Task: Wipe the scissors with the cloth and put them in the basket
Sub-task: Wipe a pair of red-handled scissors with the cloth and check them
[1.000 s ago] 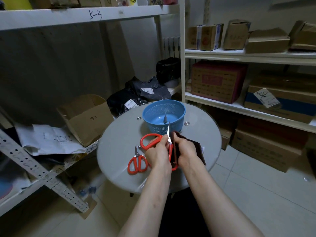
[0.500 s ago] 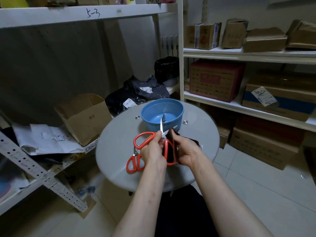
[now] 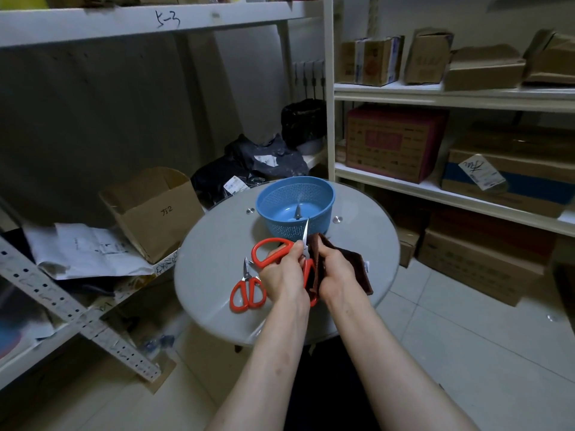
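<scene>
- red scissors [image 3: 270, 247] gripped near the pivot by curled left hand [image 3: 281, 276] fingers, blade tip up.
- right hand [image 3: 334, 272] fingers clasp brown cloth [image 3: 354, 265] beside the blade.
- blue basket [image 3: 295, 194] just behind; smaller pair [image 3: 247, 293] lies on glass table [image 3: 211, 269].
</scene>
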